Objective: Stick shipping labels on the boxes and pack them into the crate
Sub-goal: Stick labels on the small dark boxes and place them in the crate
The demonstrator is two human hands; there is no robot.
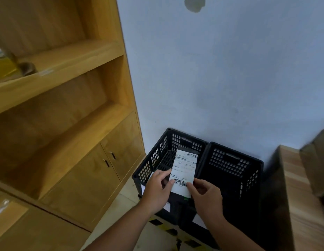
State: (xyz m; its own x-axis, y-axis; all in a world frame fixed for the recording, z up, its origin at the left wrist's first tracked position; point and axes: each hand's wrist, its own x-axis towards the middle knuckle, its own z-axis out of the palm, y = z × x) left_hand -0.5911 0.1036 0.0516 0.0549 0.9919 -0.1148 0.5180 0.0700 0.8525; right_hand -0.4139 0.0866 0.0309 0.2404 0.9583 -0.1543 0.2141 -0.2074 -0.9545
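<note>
Both hands are on the box (187, 150), a slim dark one with a white label (184, 169) covering most of its upper face. The left hand (156, 190) grips the near left edge, thumb lying on the label just beside the barcode (180, 182). The right hand (206, 197) holds the near right corner, forefinger laid on the label at the other end of that barcode and the other fingers curled. So the label looks stuck down, and this reads as the last press before packing.

The geometry matters here. The box's long axis runs away from the person, leaning slightly right at the far end. Both grips sit at the near end, so the far end leads. That far end hangs over the open mouth of the left crate (150, 165), against the divide it shares with the right crate (230, 160). How far above the rim it sits cannot be told from this angle.

The left crate lies straight ahead and below, and the left hand is the nearer one to it. Lowering the box forward and down should land it there; the shared wall on the right is what it could clip.

A wooden shelf unit (67, 60) stands left, and a wooden table (299, 196) right.
</note>
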